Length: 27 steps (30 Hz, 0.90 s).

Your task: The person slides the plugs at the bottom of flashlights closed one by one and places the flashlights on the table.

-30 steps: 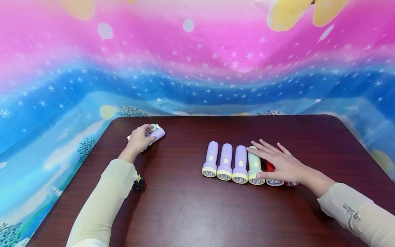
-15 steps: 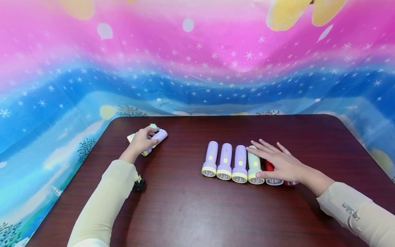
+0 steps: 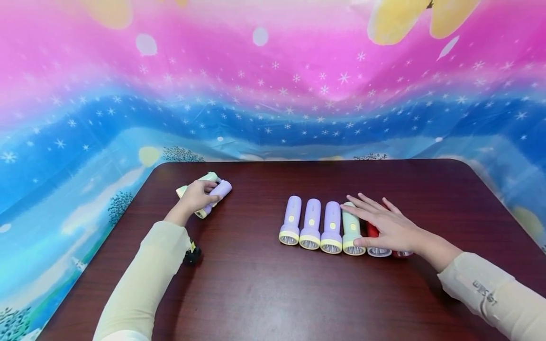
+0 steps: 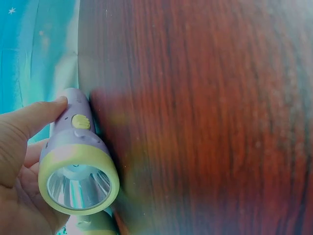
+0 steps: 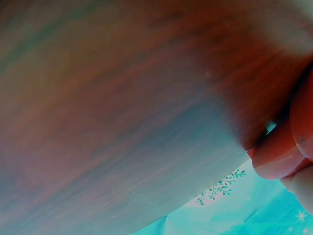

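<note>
At the back left of the table, my left hand (image 3: pixel 195 195) pinches a purple flashlight (image 3: pixel 222 188) between thumb and fingers. The left wrist view shows the thumb on the barrel of this purple flashlight (image 4: pixel 73 112), beside its yellow switch, with its yellow-rimmed lens facing the camera. Just beyond it lies a pale green flashlight (image 3: pixel 208 176), partly hidden by the hand. My right hand (image 3: pixel 390 227) spreads its fingers over the right end of a row, across a green flashlight (image 3: pixel 351 222) and a red flashlight (image 3: pixel 372 230). Another red flashlight (image 3: pixel 403 254) is mostly covered by that hand.
Left of the right hand, the row continues with three purple flashlights, the outermost purple flashlight (image 3: pixel 292 213) standing a little apart. All rest on a dark wooden table (image 3: pixel 273 293) with rounded far corners. A printed cloth (image 3: pixel 264 85) hangs behind and at both sides.
My left hand has shifted the purple flashlight slightly right and toward me, so more of the green one beside it shows. The right hand stays where it was.
</note>
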Available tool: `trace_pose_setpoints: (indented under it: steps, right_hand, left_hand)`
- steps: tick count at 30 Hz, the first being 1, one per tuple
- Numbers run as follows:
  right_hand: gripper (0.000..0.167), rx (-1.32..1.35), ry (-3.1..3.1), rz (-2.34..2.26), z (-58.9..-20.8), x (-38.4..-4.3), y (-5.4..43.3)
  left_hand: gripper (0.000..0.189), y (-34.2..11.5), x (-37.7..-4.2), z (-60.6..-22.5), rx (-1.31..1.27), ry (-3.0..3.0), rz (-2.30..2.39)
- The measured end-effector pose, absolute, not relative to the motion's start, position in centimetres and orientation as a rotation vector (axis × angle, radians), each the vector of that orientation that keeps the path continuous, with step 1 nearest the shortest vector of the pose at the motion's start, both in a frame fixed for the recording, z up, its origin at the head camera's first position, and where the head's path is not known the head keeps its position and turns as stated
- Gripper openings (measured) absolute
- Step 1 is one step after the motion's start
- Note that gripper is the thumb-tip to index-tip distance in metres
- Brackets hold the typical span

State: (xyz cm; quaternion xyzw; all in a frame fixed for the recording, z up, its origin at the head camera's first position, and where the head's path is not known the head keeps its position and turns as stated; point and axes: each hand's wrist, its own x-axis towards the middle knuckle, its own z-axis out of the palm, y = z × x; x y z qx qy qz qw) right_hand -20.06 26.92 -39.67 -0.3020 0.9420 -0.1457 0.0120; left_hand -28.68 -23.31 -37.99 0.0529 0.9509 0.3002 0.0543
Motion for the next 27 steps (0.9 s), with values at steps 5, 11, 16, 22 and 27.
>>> trace_pose_setpoints:
  steps: [5,11,16,22,27]
  right_hand:
    - [0.084,-0.941,2.935,-0.458,-39.66,-19.96,26.86]
    - [0.084,-0.945,2.938,-0.448,-39.65,-20.05,26.85]
    - [0.084,-0.946,2.939,-0.443,-39.63,-20.07,26.86]
    - [0.083,-0.942,2.937,-0.447,-39.57,-20.00,26.88]
    - [0.084,-0.943,2.940,-0.445,-39.62,-20.05,26.97]
  left_hand:
    - [0.051,-23.23,-28.62,-38.01,0.189,2.888,0.895]
    - [0.050,-23.38,-28.36,-37.96,0.190,2.884,0.891]
    - [0.050,-23.40,-28.35,-37.95,0.186,2.878,0.899]
    - [0.049,-23.21,-28.36,-38.05,0.200,2.885,0.898]
    - [0.047,-22.82,-28.35,-38.01,0.229,2.897,0.911]
